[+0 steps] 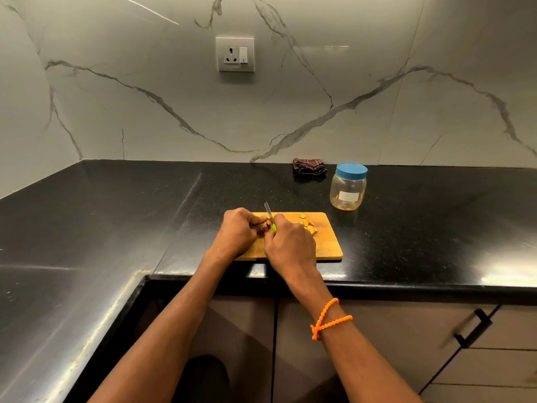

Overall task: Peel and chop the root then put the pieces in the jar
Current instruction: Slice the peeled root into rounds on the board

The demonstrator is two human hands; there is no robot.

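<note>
both hands [263,235] curled over board [325,245]; right grip holds knife [268,211] (root hidden, left grip unclear).

Both bare forearms reach forward from the near edge and converge at the centre. The left hand [239,229] is curled into a fist, knuckles up; the right hand [290,242] is curled too, just beside it, fingertips nearly touching.

The board [325,245] lies on the counter [421,228] near its front edge. Both hands meet over the board's left part, left hand [239,229] beside right hand [290,245], the knife [268,212] between them. Cut pieces [308,225] lie on the board, right of the hands. The jar [347,187] stands behind and right of the board (lid on), the cloth [309,167] behind-left of the jar, by the wall.
</note>
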